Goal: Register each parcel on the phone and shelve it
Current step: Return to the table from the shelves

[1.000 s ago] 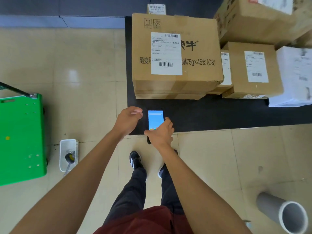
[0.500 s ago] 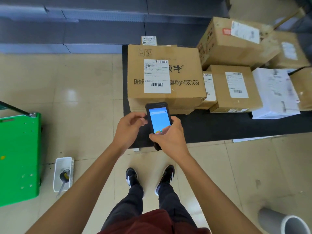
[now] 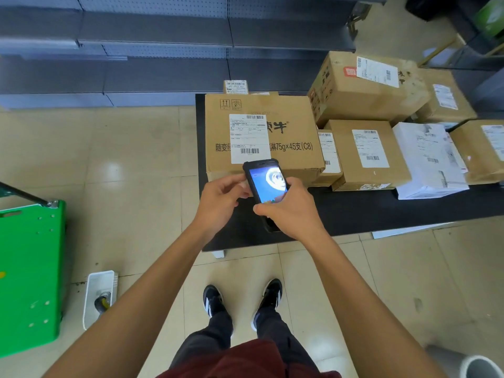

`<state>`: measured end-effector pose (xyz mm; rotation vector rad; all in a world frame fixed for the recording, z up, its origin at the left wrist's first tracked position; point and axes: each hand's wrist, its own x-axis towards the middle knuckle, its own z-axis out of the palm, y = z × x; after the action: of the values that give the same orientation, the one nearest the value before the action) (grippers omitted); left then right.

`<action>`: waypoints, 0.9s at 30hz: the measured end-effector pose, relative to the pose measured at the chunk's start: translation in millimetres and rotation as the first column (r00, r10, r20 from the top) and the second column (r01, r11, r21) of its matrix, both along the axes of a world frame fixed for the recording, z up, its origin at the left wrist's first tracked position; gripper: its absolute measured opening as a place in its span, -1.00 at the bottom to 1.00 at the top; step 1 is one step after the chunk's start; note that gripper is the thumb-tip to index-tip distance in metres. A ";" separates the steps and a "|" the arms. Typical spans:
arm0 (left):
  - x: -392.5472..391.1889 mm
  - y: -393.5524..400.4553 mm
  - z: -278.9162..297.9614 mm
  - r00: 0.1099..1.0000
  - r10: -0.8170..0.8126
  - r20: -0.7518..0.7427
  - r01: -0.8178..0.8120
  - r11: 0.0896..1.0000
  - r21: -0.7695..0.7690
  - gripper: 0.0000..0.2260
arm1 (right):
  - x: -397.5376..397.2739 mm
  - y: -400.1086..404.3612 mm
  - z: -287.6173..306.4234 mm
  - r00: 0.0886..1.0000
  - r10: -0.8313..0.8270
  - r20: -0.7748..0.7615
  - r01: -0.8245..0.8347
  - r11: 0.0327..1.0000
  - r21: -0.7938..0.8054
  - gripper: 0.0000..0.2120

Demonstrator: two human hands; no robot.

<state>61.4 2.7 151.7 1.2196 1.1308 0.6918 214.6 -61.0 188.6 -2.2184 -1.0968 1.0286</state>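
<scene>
Tiled floor [image 3: 131, 165] underfoot, grey shelving [image 3: 163, 64] along the far wall, low black platform [image 3: 381, 211] running right from the middle, loaded with parcels. Compared with a second ago: phone [image 3: 266, 186] raised from low over the platform edge to just below the label [image 3: 248, 138] on the big carton [image 3: 289, 132], view tilted up to take in more shelves and parcels. Screen no longer plain blue but showing a pale swirl, probably a reflection or a loading view; cannot tell which. Reads as lining up on the barcode, so registration of this first carton looks in progress, shelving not yet begun.

Right hand [image 3: 294, 211] wrapped round the phone's lower body, thumb across the screen's near edge. Left hand [image 3: 221, 200] pinching the phone's left edge, fingers curled.

Open floor to the left and behind the feet; green cart [image 3: 30, 268] at far left, white tray [image 3: 98, 293] beside it, grey pipe [image 3: 477, 366] at near right. Platform's near edge close to the shoes, a trip line when stepping in. Smaller brown box [image 3: 365, 154] and white parcel [image 3: 428, 159] packed tight to the right of the carton, leaving its left side the freer grab.
</scene>
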 end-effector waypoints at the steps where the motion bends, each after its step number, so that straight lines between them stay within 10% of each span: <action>1: -0.6 -0.6 -1.2 1.000 -0.002 -0.007 0.002 1.000 -0.002 -0.81 | 1.0 -0.3 0.7 1.000 0.009 -0.004 -0.009 1.000 -0.011 -0.34; 27: -3.8 -10.0 -10.0 0.994 -0.090 -0.067 0.089 0.996 -0.019 -0.82 | 3.2 -18.6 -0.5 0.999 0.024 0.043 -0.020 0.995 -0.099 -0.30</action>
<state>57.6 -7.3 141.8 1.2803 1.1285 0.5759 217.7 -79.6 188.0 -2.3219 -1.1140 1.0692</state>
